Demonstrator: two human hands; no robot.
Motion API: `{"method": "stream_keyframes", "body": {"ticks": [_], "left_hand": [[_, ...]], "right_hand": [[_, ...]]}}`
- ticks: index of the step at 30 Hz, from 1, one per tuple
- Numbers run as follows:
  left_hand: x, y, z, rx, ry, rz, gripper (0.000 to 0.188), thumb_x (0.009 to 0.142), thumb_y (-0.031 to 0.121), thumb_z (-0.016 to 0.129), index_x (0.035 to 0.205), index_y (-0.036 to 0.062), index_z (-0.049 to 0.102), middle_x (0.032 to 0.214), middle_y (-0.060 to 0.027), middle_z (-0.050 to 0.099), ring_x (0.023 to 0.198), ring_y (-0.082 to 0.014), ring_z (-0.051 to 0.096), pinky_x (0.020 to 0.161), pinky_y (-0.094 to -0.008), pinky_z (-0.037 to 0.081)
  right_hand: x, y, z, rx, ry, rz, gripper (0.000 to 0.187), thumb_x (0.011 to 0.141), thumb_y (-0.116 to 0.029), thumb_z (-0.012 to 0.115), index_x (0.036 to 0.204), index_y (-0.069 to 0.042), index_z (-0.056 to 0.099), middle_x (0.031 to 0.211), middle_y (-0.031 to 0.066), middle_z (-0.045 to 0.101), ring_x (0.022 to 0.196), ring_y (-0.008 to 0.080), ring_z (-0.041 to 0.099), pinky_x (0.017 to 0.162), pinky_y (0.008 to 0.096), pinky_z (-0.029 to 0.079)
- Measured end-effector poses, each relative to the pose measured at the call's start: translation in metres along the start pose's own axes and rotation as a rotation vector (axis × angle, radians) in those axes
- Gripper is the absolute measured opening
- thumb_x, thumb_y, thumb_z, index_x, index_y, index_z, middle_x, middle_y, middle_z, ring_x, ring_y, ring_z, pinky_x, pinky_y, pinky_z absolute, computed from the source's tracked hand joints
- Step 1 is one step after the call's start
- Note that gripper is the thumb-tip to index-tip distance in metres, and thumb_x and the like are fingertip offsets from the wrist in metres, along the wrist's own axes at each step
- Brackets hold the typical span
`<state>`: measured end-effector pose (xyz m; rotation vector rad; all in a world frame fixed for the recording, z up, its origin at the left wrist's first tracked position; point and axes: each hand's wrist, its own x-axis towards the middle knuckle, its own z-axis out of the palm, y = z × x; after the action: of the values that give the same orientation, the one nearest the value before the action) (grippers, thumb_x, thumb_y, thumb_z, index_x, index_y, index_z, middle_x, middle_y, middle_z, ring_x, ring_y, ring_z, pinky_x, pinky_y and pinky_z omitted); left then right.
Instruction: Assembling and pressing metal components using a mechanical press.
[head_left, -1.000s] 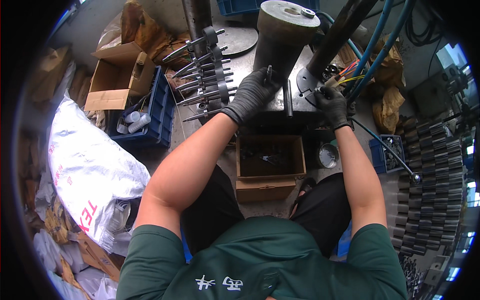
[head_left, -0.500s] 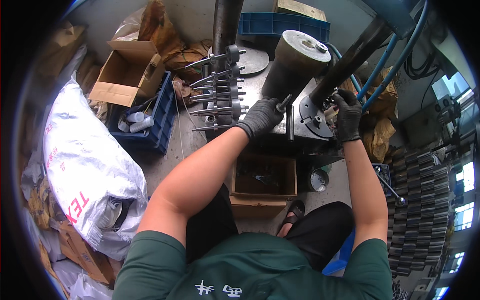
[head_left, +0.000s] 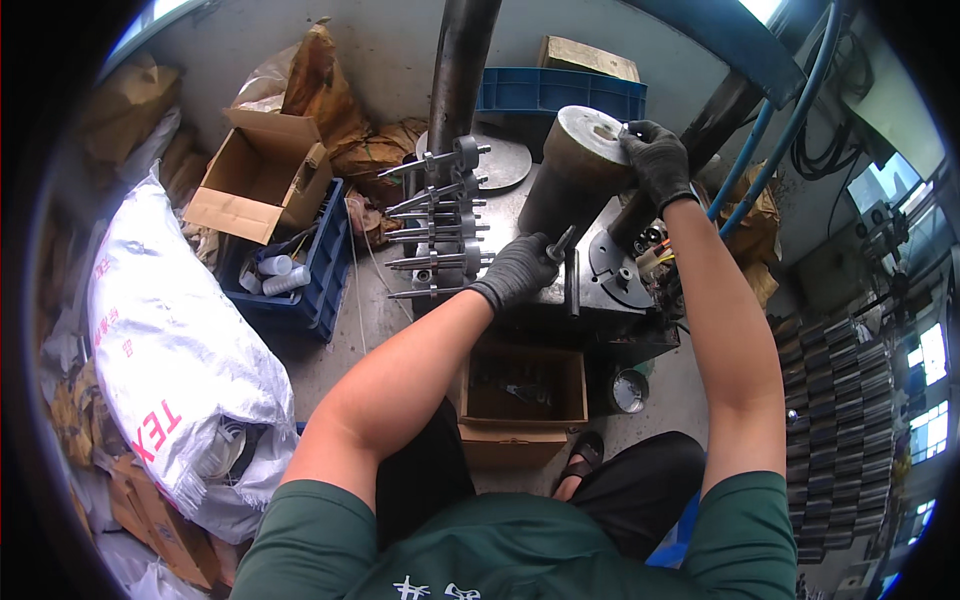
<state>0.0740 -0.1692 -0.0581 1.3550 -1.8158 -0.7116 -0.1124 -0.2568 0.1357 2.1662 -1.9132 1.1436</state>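
A thick brown-grey metal cylinder (head_left: 575, 175) stands on a dark machine base (head_left: 610, 275). My right hand (head_left: 655, 160), in a black glove, rests on the cylinder's top rim with its fingers curled over the edge. My left hand (head_left: 520, 268), also gloved, is closed around a slim metal rod (head_left: 562, 240) low beside the cylinder. A rack of several grey metal shafts with discs (head_left: 440, 225) stands just left of my left hand.
An open cardboard box with dark parts (head_left: 525, 395) sits under the machine between my knees. A blue crate (head_left: 310, 275) with white bottles, an open carton (head_left: 255, 175) and a large white sack (head_left: 170, 340) lie left. Blue hoses (head_left: 775, 140) and stacked dark parts (head_left: 835, 410) are right.
My right hand has risen from the machine base beside the cylinder to the cylinder's top rim. My left hand stays low by the cylinder, gripping the rod. The view has tilted downward.
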Motion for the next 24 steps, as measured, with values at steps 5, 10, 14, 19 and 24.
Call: {"method": "stream_keyframes", "body": {"ticks": [5, 10, 14, 19, 24], "left_hand": [[0.000, -0.005, 0.002, -0.032, 0.019, 0.052, 0.028, 0.090, 0.029, 0.068, 0.098, 0.0024, 0.068, 0.083, -0.0201, 0.070, 0.077, -0.0347, 0.069, 0.073, -0.0444, 0.055], [-0.003, -0.007, 0.004, -0.024, -0.054, 0.102, 0.026, 0.090, 0.023, 0.066, 0.105, 0.0023, 0.066, 0.093, -0.0200, 0.069, 0.085, -0.0319, 0.069, 0.076, -0.0411, 0.054], [-0.004, -0.010, 0.004, 0.064, -0.072, 0.148, 0.020, 0.093, 0.018, 0.062, 0.107, 0.0025, 0.063, 0.100, -0.0191, 0.067, 0.092, -0.0267, 0.067, 0.079, -0.0376, 0.052], [-0.011, -0.003, 0.002, -0.053, -0.093, 0.142, 0.017, 0.097, 0.016, 0.058, 0.108, 0.0028, 0.063, 0.099, -0.0148, 0.067, 0.090, -0.0220, 0.066, 0.079, -0.0358, 0.052], [-0.002, -0.010, 0.020, -0.023, -0.117, 0.071, 0.017, 0.101, 0.020, 0.063, 0.109, 0.0041, 0.064, 0.090, -0.0079, 0.066, 0.082, -0.0129, 0.061, 0.075, -0.0296, 0.052]], "right_hand": [[-0.001, -0.006, -0.002, -0.045, 0.020, 0.010, 0.031, 0.093, -0.035, 0.069, 0.112, -0.013, 0.079, 0.104, 0.0142, 0.078, 0.097, 0.0293, 0.075, 0.092, 0.0364, 0.057], [-0.003, 0.006, -0.006, 0.042, -0.001, -0.056, 0.033, 0.092, -0.028, 0.071, 0.119, -0.008, 0.076, 0.107, 0.0146, 0.078, 0.097, 0.0256, 0.076, 0.091, 0.0342, 0.057], [-0.047, 0.043, -0.009, 0.552, 0.011, -0.043, 0.034, 0.093, -0.013, 0.074, 0.125, 0.000, 0.069, 0.112, 0.0100, 0.076, 0.101, 0.0170, 0.071, 0.090, 0.0291, 0.056], [-0.186, 0.061, -0.035, 0.747, -0.385, 0.178, 0.025, 0.094, -0.010, 0.074, 0.117, -0.001, 0.072, 0.110, 0.0067, 0.075, 0.101, 0.0143, 0.068, 0.091, 0.0306, 0.055], [-0.271, 0.052, -0.053, 0.259, -0.818, -0.084, 0.028, 0.094, -0.021, 0.072, 0.116, -0.003, 0.073, 0.106, 0.0132, 0.075, 0.099, 0.0256, 0.071, 0.089, 0.0383, 0.056]]}}
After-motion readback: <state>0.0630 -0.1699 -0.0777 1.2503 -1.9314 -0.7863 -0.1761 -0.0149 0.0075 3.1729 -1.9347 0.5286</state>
